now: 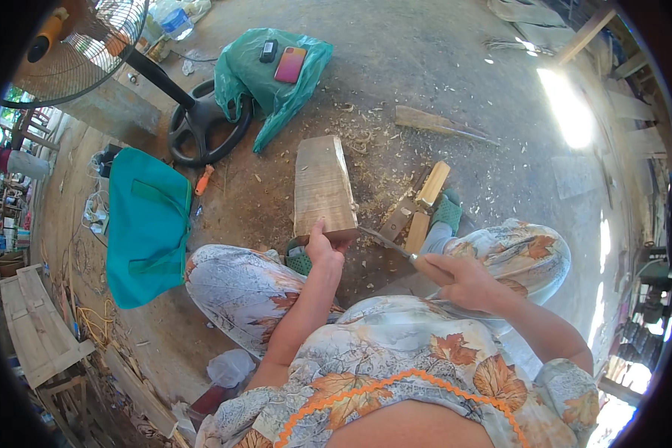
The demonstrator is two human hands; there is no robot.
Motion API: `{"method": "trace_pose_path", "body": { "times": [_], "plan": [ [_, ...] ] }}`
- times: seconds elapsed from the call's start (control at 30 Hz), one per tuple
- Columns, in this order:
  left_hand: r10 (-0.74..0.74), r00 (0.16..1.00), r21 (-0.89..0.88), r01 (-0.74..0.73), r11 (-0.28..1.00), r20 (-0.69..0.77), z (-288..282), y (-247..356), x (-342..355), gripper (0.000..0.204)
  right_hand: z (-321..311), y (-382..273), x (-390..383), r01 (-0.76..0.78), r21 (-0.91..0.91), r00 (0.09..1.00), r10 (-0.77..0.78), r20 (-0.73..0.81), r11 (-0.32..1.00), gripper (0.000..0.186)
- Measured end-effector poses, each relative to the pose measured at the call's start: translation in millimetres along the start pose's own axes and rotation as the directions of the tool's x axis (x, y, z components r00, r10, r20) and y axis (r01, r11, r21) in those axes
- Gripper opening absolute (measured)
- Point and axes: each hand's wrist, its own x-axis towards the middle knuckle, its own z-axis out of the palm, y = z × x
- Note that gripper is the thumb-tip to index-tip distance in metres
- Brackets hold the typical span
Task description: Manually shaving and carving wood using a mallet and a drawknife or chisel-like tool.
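A thick, tapered wooden block (pixel 323 183) stands in front of me, its wide near end in my left hand (pixel 325 246). My left thumb lies on its top face and the fingers curl under the near edge. My right hand (pixel 463 282) is wrapped round the wooden handle of a chisel (pixel 394 249), whose thin metal blade points left at the block's near right corner. Whether the tip touches the wood is too small to tell. Several short wood pieces (pixel 417 232) lie on the floor just right of the block, beside my right foot.
Wood shavings (pixel 366 153) are scattered around the block. Beyond lie a pointed wooden offcut (pixel 440 123) and a green plastic bag (pixel 265 93) with a phone (pixel 290 65) on it. At left are a teal bag (pixel 148 228), an orange-handled tool (pixel 204 181) and a standing fan (pixel 71 56).
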Motion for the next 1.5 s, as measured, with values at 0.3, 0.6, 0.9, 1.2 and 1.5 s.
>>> {"method": "trace_pose_path", "body": {
  "times": [0.3,0.6,0.9,1.2,1.5],
  "plan": [
    [-0.009,0.998,-0.004,0.01,1.0,0.064,0.0,0.5,5.9,0.053,-0.3,1.7,20.5,-0.155,0.021,0.984,0.153,0.086,0.988,0.028],
    [-0.011,0.998,-0.012,0.012,1.0,0.054,4.5,-2.3,3.4,0.053,-0.3,17.5,44.5,-0.055,0.108,0.991,0.041,0.126,0.993,0.029],
    [0.03,0.999,0.035,-0.029,0.999,-0.029,2.3,-5.1,8.7,0.054,4.7,3.5,46.4,-0.147,0.049,0.989,0.145,0.031,0.988,0.027],
    [0.043,0.999,0.024,-0.042,0.999,-0.027,-4.0,-4.1,8.9,0.051,9.3,2.4,26.2,-0.032,0.021,0.999,0.031,0.028,0.999,0.013],
    [0.024,1.0,0.054,-0.023,0.998,-0.012,-5.7,-3.8,4.5,0.044,5.1,1.9,46.9,-0.07,-0.089,0.995,0.076,0.057,0.994,0.013]
  ]
}}
